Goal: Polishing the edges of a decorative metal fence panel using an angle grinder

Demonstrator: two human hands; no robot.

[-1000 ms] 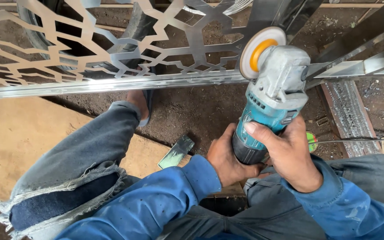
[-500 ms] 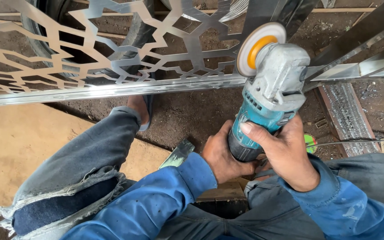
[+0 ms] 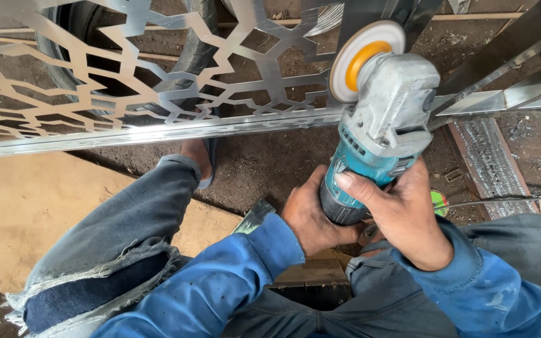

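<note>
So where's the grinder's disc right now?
Upper right of the head view: the disc sits against the cut-out metal panel, above both hands gripping the grinder.

Two hands are showing: the left hand (image 3: 311, 216) and the right hand (image 3: 402, 216), both gripping one teal-and-grey angle grinder (image 3: 377, 134), which is carrying one white-and-orange disc (image 3: 363, 57). One cut-out metal panel (image 3: 126, 81) is lying across the top. One black tyre (image 3: 64, 37) is sitting behind it. One bare foot in one sandal (image 3: 198, 159) is showing below the panel's edge.
</note>
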